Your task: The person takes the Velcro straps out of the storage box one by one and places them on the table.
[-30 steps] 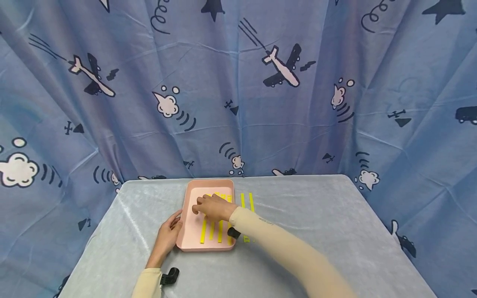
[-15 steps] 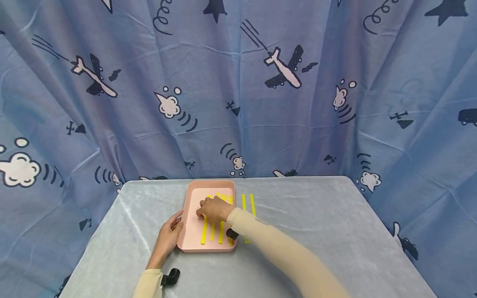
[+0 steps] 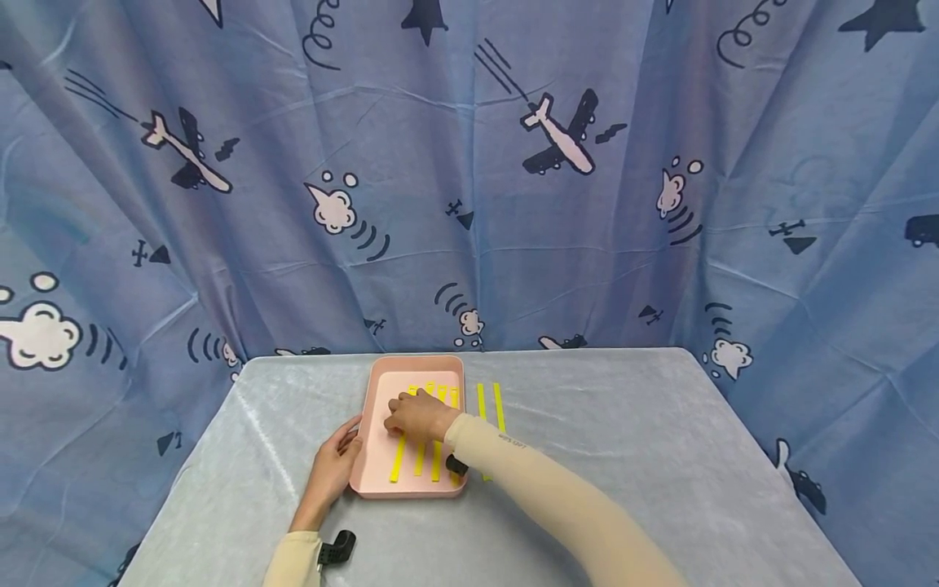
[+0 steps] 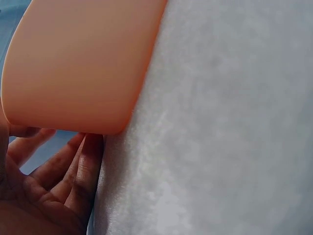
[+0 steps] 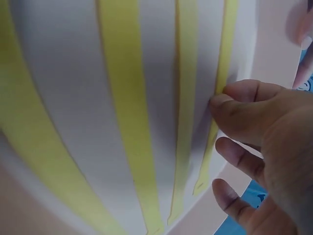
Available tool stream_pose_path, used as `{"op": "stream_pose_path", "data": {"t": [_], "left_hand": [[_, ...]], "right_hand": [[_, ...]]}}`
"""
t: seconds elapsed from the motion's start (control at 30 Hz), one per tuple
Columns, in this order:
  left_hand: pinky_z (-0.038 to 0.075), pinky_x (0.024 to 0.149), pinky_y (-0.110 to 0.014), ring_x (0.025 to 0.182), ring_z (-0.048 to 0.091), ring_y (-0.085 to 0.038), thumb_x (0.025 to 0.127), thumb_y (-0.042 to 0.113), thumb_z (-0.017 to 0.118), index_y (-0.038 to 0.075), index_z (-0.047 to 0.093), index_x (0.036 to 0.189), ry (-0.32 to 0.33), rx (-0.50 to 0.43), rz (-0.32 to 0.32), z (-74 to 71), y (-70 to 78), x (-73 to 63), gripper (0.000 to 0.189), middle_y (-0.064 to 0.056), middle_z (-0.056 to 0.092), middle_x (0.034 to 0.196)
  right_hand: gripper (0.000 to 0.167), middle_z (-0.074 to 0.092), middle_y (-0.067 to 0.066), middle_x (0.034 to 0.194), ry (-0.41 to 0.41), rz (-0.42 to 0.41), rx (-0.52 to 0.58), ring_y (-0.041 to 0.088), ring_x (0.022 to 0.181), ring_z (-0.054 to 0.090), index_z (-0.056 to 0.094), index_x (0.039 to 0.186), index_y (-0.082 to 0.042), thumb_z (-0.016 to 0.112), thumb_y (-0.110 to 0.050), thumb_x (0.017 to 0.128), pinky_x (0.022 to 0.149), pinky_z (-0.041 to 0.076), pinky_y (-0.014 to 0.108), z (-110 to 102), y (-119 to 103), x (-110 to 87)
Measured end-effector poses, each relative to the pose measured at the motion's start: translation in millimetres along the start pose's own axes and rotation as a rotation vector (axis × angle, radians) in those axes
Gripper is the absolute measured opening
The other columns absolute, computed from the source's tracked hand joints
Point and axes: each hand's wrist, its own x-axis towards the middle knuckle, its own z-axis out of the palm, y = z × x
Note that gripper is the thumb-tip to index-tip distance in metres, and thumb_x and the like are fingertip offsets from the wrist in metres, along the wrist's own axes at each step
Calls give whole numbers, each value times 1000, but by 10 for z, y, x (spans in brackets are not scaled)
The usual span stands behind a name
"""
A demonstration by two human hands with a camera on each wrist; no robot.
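Note:
A pink tray (image 3: 372,461) lies on the table with several yellow strips in it, running lengthwise side by side. My right hand (image 3: 420,414) is over the tray. Its thumb and forefinger pinch the leftmost yellow strip (image 5: 227,49), while the other fingers stay off it, as the right wrist view shows. That strip slants slightly, its near end toward the left. At the tray's left side my left hand (image 3: 332,469) rests with relaxed fingers (image 4: 90,169) touching the outer wall. The right hand hides the middle of the strips from the head camera.
Two more yellow strips (image 3: 498,399) lie on the grey cloth-covered table (image 3: 623,456), just right of the tray and partly behind the right forearm. A blue patterned curtain (image 3: 469,204) hangs behind the table's far edge.
My right hand has lowered onto the leftmost strip and pinches it. That strip's near end has swung a little to the left. The left hand keeps its place by the tray.

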Motion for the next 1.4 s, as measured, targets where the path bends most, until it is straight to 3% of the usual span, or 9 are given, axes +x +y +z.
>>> {"op": "stream_pose_path", "data": {"t": [0.2,0.43,0.73,1.1,1.33,1.4], "left_hand": [[48,104,-49,125,57,-33,103,19,49,17,46,148,1,4,13,9,-9,-4,44,-20,57,139],[47,104,-50,126,57,-34,103,19,49,17,47,147,1,8,16,13,-12,-7,44,-21,57,139],[48,104,-49,125,57,-33,103,20,50,18,47,147,-5,-2,19,5,-14,-1,44,-20,57,139],[47,104,-51,126,56,-36,103,16,50,15,47,147,-1,5,37,-1,-26,-2,44,-22,57,138],[47,105,-51,125,57,-36,103,18,51,16,48,147,3,1,47,-3,-42,10,44,-22,58,137],[46,105,-51,126,57,-35,103,19,51,16,48,146,-1,-3,42,-7,-39,17,44,-21,58,138]], "right_hand": [[10,58,-10,99,29,-14,-25,10,95,51,65,99,-32,57,-26,100,85,47,32,15,-9,4],[21,60,-11,109,35,-10,4,10,101,54,62,113,-35,57,-19,100,92,47,34,23,4,2],[11,57,-10,96,67,-41,-29,10,92,51,65,99,-31,59,-22,99,84,46,32,51,-4,28],[17,62,-12,107,73,-81,-79,10,98,54,65,111,-34,52,-28,102,93,50,35,107,-46,71],[13,62,-12,98,99,-112,-98,9,91,51,66,101,-32,57,-24,99,76,44,26,109,-43,86],[13,62,-12,96,107,-122,-103,9,90,51,66,99,-32,57,-22,99,77,45,26,105,-42,91]]}}
